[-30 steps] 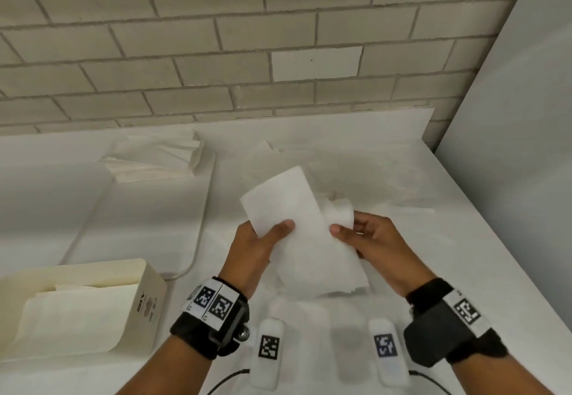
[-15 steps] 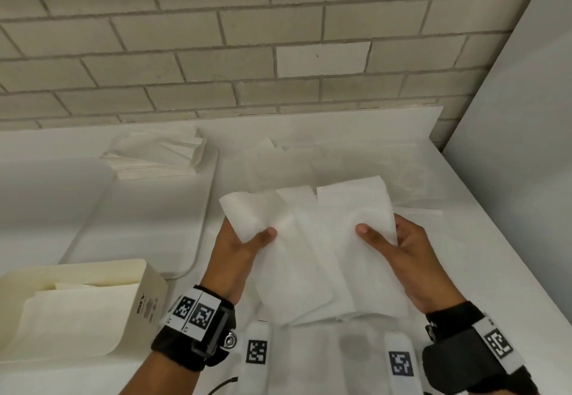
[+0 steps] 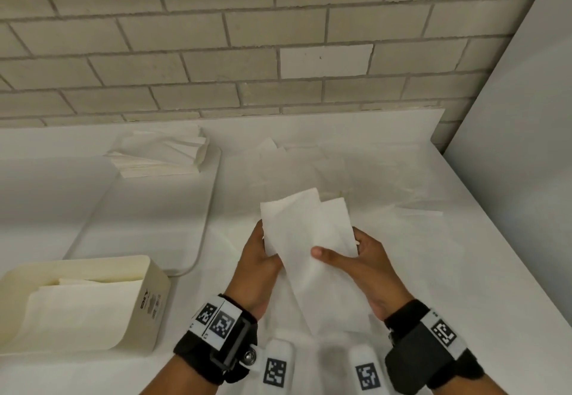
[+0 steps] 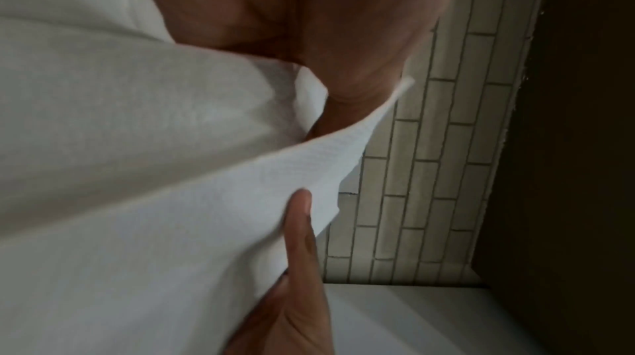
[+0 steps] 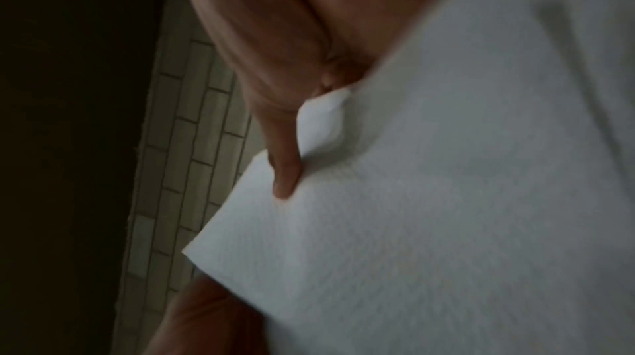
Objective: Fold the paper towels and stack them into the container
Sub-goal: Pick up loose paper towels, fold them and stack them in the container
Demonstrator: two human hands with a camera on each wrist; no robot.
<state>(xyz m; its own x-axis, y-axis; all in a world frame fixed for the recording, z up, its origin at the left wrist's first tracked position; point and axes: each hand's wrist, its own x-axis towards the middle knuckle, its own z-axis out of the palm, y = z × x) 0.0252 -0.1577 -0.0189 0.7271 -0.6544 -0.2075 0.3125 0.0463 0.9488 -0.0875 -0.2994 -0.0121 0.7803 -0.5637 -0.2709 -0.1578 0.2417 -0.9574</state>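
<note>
I hold a white paper towel above the table, folded lengthwise into a narrow strip. My left hand grips its left edge, fingers behind the sheet and thumb tucked under the fold. My right hand pinches the right side, thumb pressed on the front. The left wrist view shows the paper towel pinched between thumb and fingers; in the right wrist view the paper towel fills the picture with a finger on its edge. The cream container stands at the lower left with folded towels inside.
A stack of unfolded towels lies on a white tray at the back left. Loose sheets are spread over the table's far middle. A brick wall runs behind; a grey panel borders the right side.
The towel, spread wide between my hands half a second ago, is now folded over into a narrower strip. Both hands have come closer together.
</note>
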